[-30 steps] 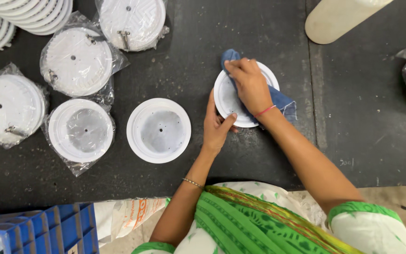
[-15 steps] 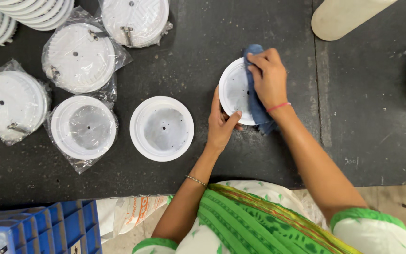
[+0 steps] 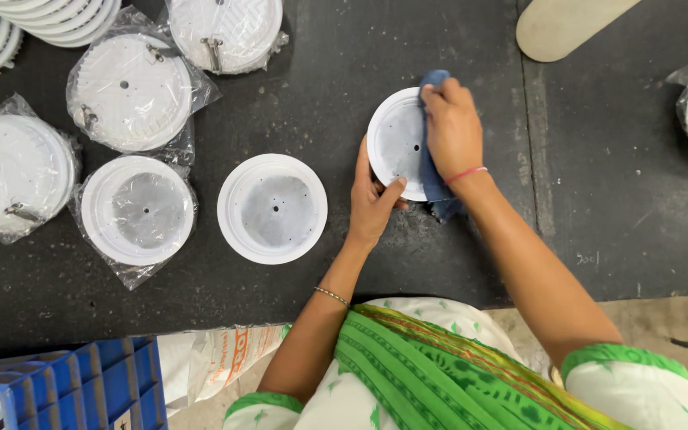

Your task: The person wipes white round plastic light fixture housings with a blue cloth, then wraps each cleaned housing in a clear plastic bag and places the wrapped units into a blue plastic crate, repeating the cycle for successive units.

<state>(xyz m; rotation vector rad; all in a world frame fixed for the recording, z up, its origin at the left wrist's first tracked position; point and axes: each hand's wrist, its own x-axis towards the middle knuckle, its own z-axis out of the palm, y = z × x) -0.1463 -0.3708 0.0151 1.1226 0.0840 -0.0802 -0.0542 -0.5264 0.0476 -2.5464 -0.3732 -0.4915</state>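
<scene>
Nearest to me, at the bottom left, sat a blue crate (image 3: 81, 386) with a crumpled plastic bag (image 3: 216, 358) beside it. Further out, on the dark table (image 3: 471, 255), my left hand (image 3: 372, 203) gripped the near left rim of a white round disc (image 3: 398, 143), thumb stretched across its face and the other fingers curled along the edge. My right hand (image 3: 451, 127) lay on the disc's right half, fingers pressed together and flat on a blue cloth (image 3: 435, 183), which poked out past the fingertips at the far side and hung out below the wrist at the near side. So the disc sat between both hands, under the right fingers and clamped by the left. Left of it lay a bare white disc (image 3: 272, 209), then bagged discs (image 3: 137, 209), with more stacked at the far left corner (image 3: 17, 24). A pale rounded board (image 3: 567, 24) lay at the far right.
</scene>
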